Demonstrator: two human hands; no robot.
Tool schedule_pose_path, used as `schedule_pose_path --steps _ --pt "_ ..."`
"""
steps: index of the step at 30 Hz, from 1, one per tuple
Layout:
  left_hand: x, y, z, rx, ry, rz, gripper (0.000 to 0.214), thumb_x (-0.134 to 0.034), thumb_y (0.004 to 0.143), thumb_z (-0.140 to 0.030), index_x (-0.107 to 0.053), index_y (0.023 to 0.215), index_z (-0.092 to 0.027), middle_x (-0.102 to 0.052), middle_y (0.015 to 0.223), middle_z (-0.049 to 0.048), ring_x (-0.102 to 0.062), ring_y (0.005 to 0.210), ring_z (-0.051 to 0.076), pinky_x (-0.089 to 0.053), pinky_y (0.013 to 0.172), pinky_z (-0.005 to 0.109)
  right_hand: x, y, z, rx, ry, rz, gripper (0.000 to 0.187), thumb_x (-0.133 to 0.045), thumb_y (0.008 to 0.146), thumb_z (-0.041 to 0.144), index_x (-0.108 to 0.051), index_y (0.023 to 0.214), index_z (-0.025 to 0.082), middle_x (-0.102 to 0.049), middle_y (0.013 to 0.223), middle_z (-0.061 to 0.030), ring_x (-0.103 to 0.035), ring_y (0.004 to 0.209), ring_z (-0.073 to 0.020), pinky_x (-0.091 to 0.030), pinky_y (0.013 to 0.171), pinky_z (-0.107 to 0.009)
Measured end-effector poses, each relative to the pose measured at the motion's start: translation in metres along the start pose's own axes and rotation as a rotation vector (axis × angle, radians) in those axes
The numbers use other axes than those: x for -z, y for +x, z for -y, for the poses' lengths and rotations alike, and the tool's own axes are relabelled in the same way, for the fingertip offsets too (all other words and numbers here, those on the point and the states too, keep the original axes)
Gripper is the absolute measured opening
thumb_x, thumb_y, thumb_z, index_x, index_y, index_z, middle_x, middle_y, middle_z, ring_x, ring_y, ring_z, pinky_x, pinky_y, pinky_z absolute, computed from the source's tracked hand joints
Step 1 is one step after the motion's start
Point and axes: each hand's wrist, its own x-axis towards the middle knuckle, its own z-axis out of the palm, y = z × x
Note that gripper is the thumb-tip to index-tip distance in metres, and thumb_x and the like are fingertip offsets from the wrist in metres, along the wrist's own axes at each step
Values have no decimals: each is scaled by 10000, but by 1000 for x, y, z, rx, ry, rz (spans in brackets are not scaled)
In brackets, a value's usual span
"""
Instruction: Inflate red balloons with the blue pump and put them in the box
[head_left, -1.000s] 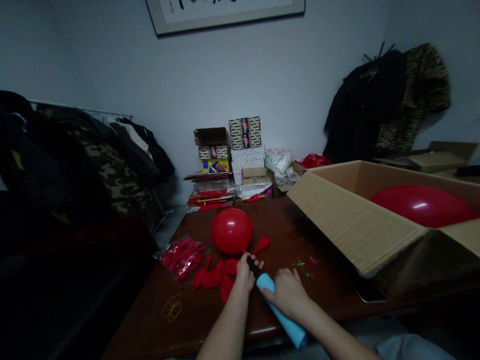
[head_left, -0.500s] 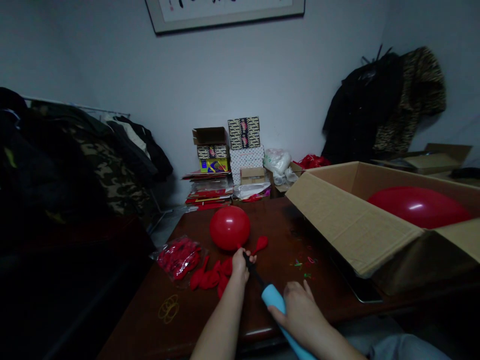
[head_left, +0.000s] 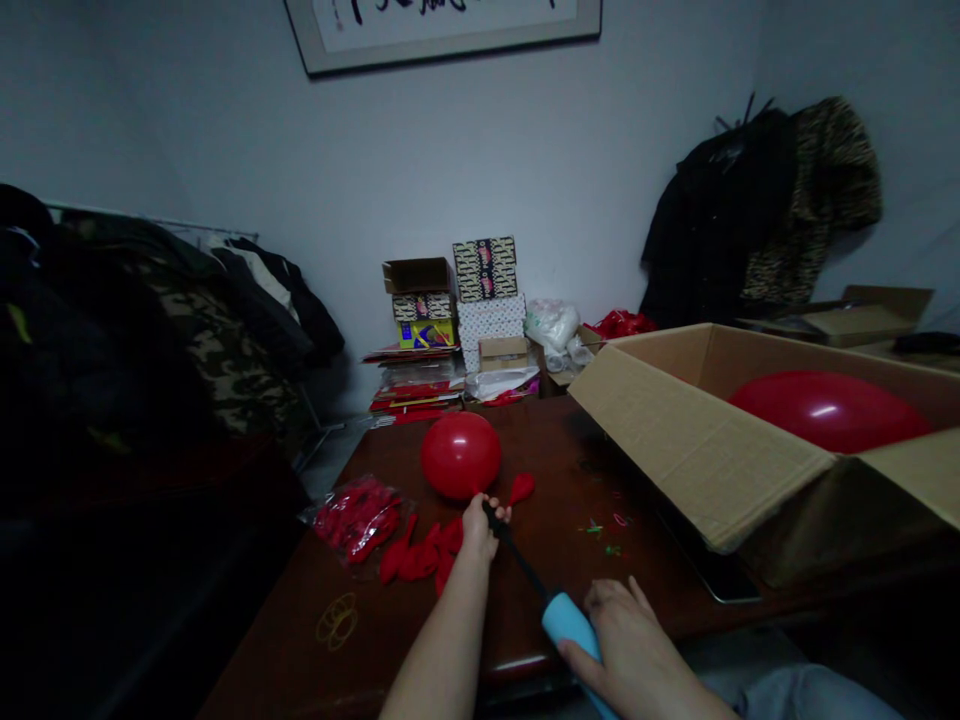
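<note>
A partly inflated red balloon (head_left: 460, 456) sits above the dark wooden table, its neck toward me. My left hand (head_left: 481, 525) is closed around the balloon's neck and the black nozzle end of a hand pump. The pump's light blue barrel (head_left: 568, 622) slants toward me, with a length of black shaft (head_left: 525, 562) showing between it and my left hand. My right hand (head_left: 628, 640) is wrapped over the blue barrel near the table's front edge. Flat red balloons (head_left: 420, 556) lie left of my left forearm, and another flat balloon (head_left: 523, 487) lies just right of the nozzle.
A clear bag of red balloons (head_left: 360, 518) and yellow rubber bands (head_left: 337, 621) lie on the left. An open cardboard box (head_left: 697, 440) holding a large red balloon (head_left: 829, 410) stands at the right, a phone (head_left: 724, 580) partly under its edge. Small coloured bands (head_left: 594, 527) lie nearby.
My right hand has drawn the blue barrel back toward me and slightly right, so more black shaft shows. My left hand stays at the balloon's neck; the balloon looks about the same size.
</note>
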Motion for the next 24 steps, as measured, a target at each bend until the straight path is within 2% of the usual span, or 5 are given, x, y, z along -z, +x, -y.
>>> schedule_pose_path --steps 8,17,21,24 --pt "7 -9 9 38 -10 8 121 -434 827 -214 -402 711 -195 -452 527 -47 -400 381 76 -487 592 318 -13 20 6 -31 22 4 477 -419 790 502 -629 961 110 -615 965 -133 -520 996 -277 -191 1017 -455" --pt "13 -18 25 73 -26 29 114 -466 825 -237 -429 729 -186 -471 551 -35 -415 396 82 -477 574 311 -31 67 17 -65 -71 14 562 -393 785 527 -626 1025 76 -614 1040 -171 -505 1045 -304 -220 997 -444" --pt "14 -17 26 64 -14 33 106 -469 824 -238 -439 740 -182 -471 549 -32 -418 390 89 -458 532 293 -39 84 23 -79 -78 -1 593 -369 797 525 -612 1048 46 -610 1040 -189 -506 1042 -308 -231 983 -448" --pt "17 -11 24 44 -17 15 110 -449 830 -240 -433 736 -187 -462 534 -37 -415 376 94 -440 500 285 -44 85 25 -80 -79 -2 595 -372 798 532 -619 1033 44 -616 1027 -184 -512 1032 -309 -235 988 -445"
